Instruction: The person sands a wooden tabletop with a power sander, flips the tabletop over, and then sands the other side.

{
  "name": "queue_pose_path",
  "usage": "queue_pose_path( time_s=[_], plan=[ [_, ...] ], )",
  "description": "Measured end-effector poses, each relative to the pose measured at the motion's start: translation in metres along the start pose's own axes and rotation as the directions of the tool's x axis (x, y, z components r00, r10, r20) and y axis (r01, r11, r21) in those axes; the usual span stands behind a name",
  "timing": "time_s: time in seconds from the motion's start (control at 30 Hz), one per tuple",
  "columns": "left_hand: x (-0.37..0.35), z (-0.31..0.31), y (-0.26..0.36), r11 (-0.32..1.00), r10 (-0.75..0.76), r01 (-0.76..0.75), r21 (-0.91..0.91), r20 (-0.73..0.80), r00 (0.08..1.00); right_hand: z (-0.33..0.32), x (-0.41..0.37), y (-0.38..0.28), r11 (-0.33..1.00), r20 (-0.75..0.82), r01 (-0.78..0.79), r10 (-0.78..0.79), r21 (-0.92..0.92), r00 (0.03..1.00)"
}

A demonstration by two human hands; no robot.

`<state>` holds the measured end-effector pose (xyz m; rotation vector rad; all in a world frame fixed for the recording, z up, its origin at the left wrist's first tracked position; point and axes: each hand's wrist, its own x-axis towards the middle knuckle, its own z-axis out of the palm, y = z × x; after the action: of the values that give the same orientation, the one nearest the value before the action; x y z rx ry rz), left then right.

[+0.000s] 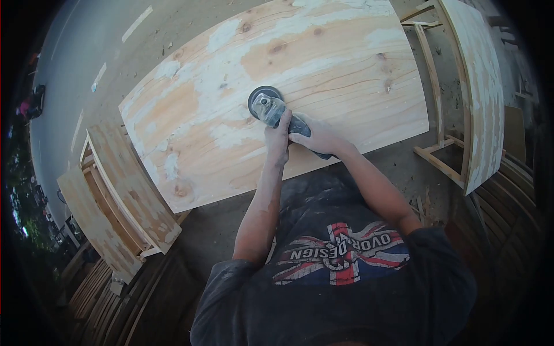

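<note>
A handheld disc sander [269,108] rests with its round dark disc on a large wooden panel [346,98] that has pale filler patches and knots. My left hand [277,138] is wrapped round the sander's body just behind its head. Farther back along the body, my right hand [320,137] grips the tool from the right side. Both hands look dusty. The disc sits near the middle of the panel, and my fingers partly hide the tool's body.
Wooden panels on frames [118,202] stand at the left. Another framed panel [483,86] stands upright at the right. Stacked wooden strips [98,300] lie at the lower left. A road [86,52] runs along the upper left.
</note>
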<state>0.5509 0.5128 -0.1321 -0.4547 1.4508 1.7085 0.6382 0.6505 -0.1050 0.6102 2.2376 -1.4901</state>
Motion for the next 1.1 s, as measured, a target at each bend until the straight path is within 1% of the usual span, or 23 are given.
queue_pose_path(
  time_s=[0.03, 0.07, 0.1, 0.17, 0.23, 0.27, 0.3, 0.33, 0.4, 0.43, 0.5, 0.53, 0.6, 0.73, 0.77, 0.8, 0.83, 0.9, 0.93, 0.97, 1.0, 1.07, 1.1],
  plan=[
    [0.001, -0.023, 0.007, 0.999, 0.024, -0.025, -0.047, -0.036, 0.999, 0.01, 0.013, -0.018, 1.0, 0.001, 0.0, 0.0, -0.008, 1.0],
    [0.002, -0.042, 0.013, 0.995, 0.042, -0.049, -0.091, -0.074, 0.996, 0.019, 0.026, -0.034, 0.997, 0.062, 0.03, -0.026, -0.065, 0.998],
    [0.0, -0.052, 0.022, 0.994, 0.039, -0.047, -0.097, -0.075, 0.996, 0.025, 0.035, -0.046, 0.991, 0.126, 0.064, -0.049, -0.119, 0.991],
    [0.002, -0.062, 0.039, 0.987, 0.023, -0.047, -0.155, -0.15, 0.988, 0.028, 0.047, -0.062, 0.992, 0.133, 0.05, -0.035, -0.115, 0.991],
    [0.012, -0.059, 0.037, 0.99, 0.034, -0.052, -0.134, -0.131, 0.991, 0.027, 0.049, -0.064, 0.994, 0.148, 0.033, -0.017, -0.108, 0.989],
    [0.019, -0.054, 0.036, 0.993, 0.05, -0.061, -0.105, -0.106, 0.993, 0.02, 0.046, -0.059, 0.995, 0.102, 0.009, 0.001, -0.096, 0.995],
    [0.021, -0.043, 0.032, 0.993, 0.036, -0.044, -0.107, -0.078, 0.996, 0.013, 0.042, -0.053, 0.997, 0.057, -0.015, 0.02, -0.082, 0.998],
    [0.023, -0.031, 0.028, 0.993, 0.034, -0.043, -0.109, -0.084, 0.996, 0.003, 0.038, -0.049, 0.997, 0.064, -0.015, 0.02, -0.082, 0.998],
    [0.023, -0.005, 0.015, 0.998, -0.012, 0.01, -0.065, -0.039, 0.999, -0.02, 0.023, -0.038, 0.989, 0.042, -0.093, 0.098, -0.111, 0.994],
    [0.023, 0.009, 0.01, 0.998, -0.015, 0.013, -0.064, -0.043, 0.999, -0.027, 0.016, -0.029, 0.99, 0.047, -0.095, 0.1, -0.109, 0.994],
    [0.025, 0.037, 0.003, 1.0, -0.011, 0.011, -0.018, 0.039, 0.999, -0.044, 0.004, -0.01, 0.993, -0.076, -0.106, 0.101, -0.06, 0.992],
    [0.025, 0.052, 0.001, 1.0, -0.013, 0.013, -0.016, 0.038, 0.999, -0.053, -0.001, 0.0, 0.993, -0.075, -0.107, 0.103, -0.057, 0.992],
    [0.025, 0.078, -0.005, 0.999, -0.036, 0.034, 0.032, 0.056, 0.998, -0.07, -0.01, 0.017, 0.997, -0.135, -0.069, 0.071, 0.02, 0.988],
    [0.028, 0.127, -0.016, 0.992, -0.079, 0.071, 0.106, 0.08, 0.994, -0.107, -0.027, 0.045, 0.992, -0.141, -0.107, 0.116, 0.066, 0.983],
    [0.029, 0.139, -0.018, 0.991, -0.083, 0.074, 0.11, 0.082, 0.993, -0.114, -0.031, 0.053, 0.994, -0.188, -0.087, 0.099, 0.071, 0.977],
    [0.032, 0.152, -0.021, 0.984, -0.108, 0.091, 0.153, 0.108, 0.988, -0.121, -0.036, 0.06, 0.995, -0.233, -0.068, 0.084, 0.077, 0.969],
    [0.034, 0.165, -0.025, 0.974, -0.135, 0.107, 0.198, 0.133, 0.982, -0.129, -0.042, 0.067, 0.994, -0.236, -0.072, 0.09, 0.085, 0.967],
    [0.039, 0.193, -0.036, 0.963, -0.15, 0.111, 0.245, 0.144, 0.978, -0.151, -0.052, 0.082, 0.979, -0.259, -0.093, 0.138, 0.179, 0.956],
    [0.042, 0.207, -0.041, 0.952, -0.161, 0.112, 0.284, 0.154, 0.975, -0.158, -0.056, 0.093, 0.978, -0.267, -0.095, 0.142, 0.183, 0.953],
    [0.044, 0.218, -0.05, 0.965, -0.13, 0.079, 0.249, 0.196, 0.972, -0.162, -0.061, 0.106, 0.979, -0.299, -0.09, 0.143, 0.186, 0.943],
    [0.044, 0.23, -0.052, 0.964, -0.132, 0.08, 0.254, 0.199, 0.971, -0.166, -0.065, 0.117, 0.979, -0.329, -0.085, 0.144, 0.187, 0.933],
    [0.044, 0.248, -0.053, 0.936, -0.193, 0.096, 0.34, 0.265, 0.945, -0.17, -0.074, 0.134, 0.971, -0.359, -0.083, 0.161, 0.223, 0.919],
    [0.047, 0.254, -0.053, 0.9, -0.2, 0.057, 0.432, 0.293, 0.935, -0.171, -0.076, 0.139, 0.964, -0.386, -0.079, 0.176, 0.252, 0.906]
  ],
)
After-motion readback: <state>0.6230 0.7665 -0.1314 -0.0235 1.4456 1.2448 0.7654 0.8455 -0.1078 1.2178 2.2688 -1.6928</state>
